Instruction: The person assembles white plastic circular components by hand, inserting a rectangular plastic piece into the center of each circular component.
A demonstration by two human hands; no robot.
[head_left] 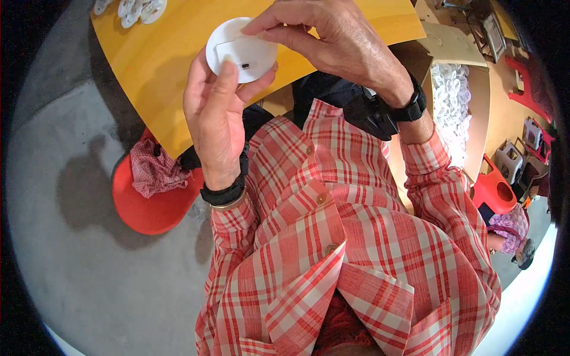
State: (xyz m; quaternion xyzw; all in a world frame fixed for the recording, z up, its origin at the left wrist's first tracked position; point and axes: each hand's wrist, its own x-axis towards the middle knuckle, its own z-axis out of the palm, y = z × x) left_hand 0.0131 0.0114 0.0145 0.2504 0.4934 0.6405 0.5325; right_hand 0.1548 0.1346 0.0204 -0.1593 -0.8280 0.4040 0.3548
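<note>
A round white plastic disc point(259, 54) is held above the near edge of a yellow tabletop point(184, 35), gripped in the left hand point(217, 115), with the thumb pressed across its face and the fingers curled behind. The rim is touched by the right hand point(347, 47), its thumb and forefinger drawn close together; whether anything small is pinched between them cannot be told. Small clear-and-white plastic pieces point(139, 10) are clustered at the table's far left corner. Below, on a grey concrete floor point(53, 178), a red seat point(151, 213) is seen, draped with a red checked cloth point(154, 172). To the right, an open cardboard carton point(482, 118) is filled with shiny clear parts point(450, 107). Beyond it, a red plastic stool point(496, 190) and a person in patterned clothing point(512, 228) are glimpsed near the bent rim of the view.
</note>
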